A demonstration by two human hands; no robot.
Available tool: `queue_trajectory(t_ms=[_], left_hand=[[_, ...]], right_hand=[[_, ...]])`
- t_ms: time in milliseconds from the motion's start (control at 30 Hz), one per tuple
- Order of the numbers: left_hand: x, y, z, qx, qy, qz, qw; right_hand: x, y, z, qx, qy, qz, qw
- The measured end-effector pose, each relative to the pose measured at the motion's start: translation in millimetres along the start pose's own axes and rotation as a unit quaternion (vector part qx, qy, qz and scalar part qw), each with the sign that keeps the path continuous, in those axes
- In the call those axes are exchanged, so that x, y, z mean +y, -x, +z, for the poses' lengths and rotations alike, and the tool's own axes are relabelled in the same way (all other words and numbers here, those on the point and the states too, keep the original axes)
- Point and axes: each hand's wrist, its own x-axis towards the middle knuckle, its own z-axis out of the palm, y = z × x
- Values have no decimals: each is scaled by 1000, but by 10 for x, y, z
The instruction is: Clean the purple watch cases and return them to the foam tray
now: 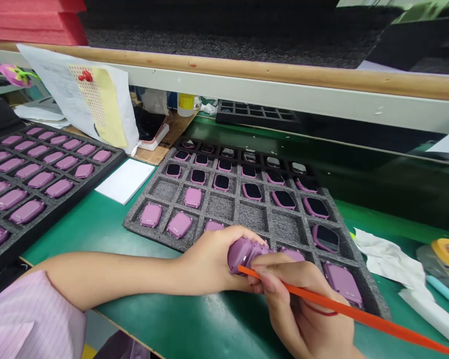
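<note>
The purple watch cases are glossy and rounded, with smooth bulging faces and small lugs along their edges; several appear bunched together, though the fingers hide how many. They are held above the near side of the grey foam tray. The left hand wraps them, its fingers curled around their far side. The right hand pinches an orange strip between thumb and forefinger, close to its narrow end; the tip lies against or just in front of the nearest case, and which of the two cannot be told.

The grey foam tray, on the green desk, is divided into square compartments. Its middle rows hold purple-rimmed watches with dark screens facing up. The nearest row holds plain purple casings, partly hidden by the hands; another sits in the second compartment from the left, one row back. Small shiny pieces lie in the farthest row.

To the left, a black tray carries rows of similar purple pieces. A white pad lies between the trays.
</note>
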Motion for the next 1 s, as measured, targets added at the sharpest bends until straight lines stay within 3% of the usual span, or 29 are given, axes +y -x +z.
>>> queue_trajectory(t_ms=[367, 667, 833, 1000], left_hand=[[-22, 5, 14, 8, -14, 15, 1000], [-20, 3, 14, 12, -18, -5, 1000], [-9, 4, 12, 12, -22, 7, 1000], [-10, 15, 5, 8, -28, 9, 1000]], right_hand=[[-6, 16, 26, 14, 13, -14, 1000], [8, 35, 35, -27, 24, -51, 998], [15, 0, 51, 18, -13, -38, 999], [2, 0, 53, 3, 4, -50, 999]])
